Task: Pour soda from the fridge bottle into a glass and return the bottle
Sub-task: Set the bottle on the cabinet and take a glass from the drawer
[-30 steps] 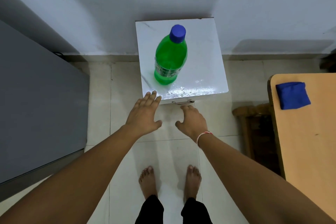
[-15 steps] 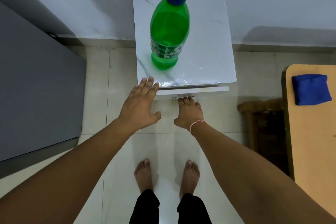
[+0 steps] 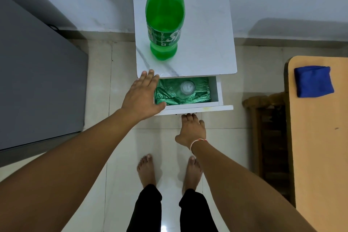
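Note:
A green soda bottle (image 3: pixel 165 19) with a blue cap stands upright on the white marble-look top of a small cabinet (image 3: pixel 211 30). Below the top, a white drawer (image 3: pixel 216 107) is pulled out. Inside it a clear glass (image 3: pixel 187 87) stands on green liner. My left hand (image 3: pixel 143 94) lies flat with straight fingers over the drawer's left end, fingertips touching the cabinet top's front edge. My right hand (image 3: pixel 191 130) is under the drawer front, its fingers curled up around the drawer's lower edge.
A grey fridge (image 3: pixel 37 81) fills the left side. A wooden table (image 3: pixel 323 156) with a folded blue cloth (image 3: pixel 313 81) stands at the right, and a wooden chair (image 3: pixel 267 137) sits beside it. My bare feet stand on the tiled floor below the drawer.
The drawer has slid out toward me, pulled by my right hand, and the glass inside has come into view. My left hand stayed at the cabinet's front left corner.

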